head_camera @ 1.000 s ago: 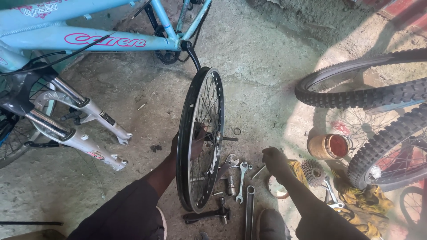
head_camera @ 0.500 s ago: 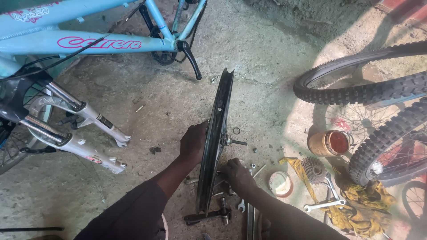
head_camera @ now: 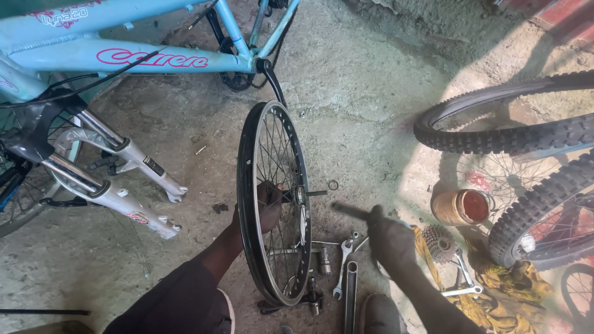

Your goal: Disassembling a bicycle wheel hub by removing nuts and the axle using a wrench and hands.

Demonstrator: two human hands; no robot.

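- On the concrete floor (head_camera: 371,111), the bare black spoked wheel rim (head_camera: 247,185) stood upright again, having turned since the edge-on view.
- Left hand (head_camera: 267,207) stayed clamped at the hub.
- Right hand (head_camera: 390,238) had come off the wheel, fist closed on a dark blurred tool (head_camera: 350,211).

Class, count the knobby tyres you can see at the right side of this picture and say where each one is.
2. One knobby tyre arcs across the upper right; a second knobby tyre curves below it by the rusty tin. Others may lie beyond the picture's edge.

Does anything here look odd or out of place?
The blue bike has no front wheel: its fork ends bare above the floor. Wrenches and a sprocket cluster lie loose on the concrete by the bare wheel.
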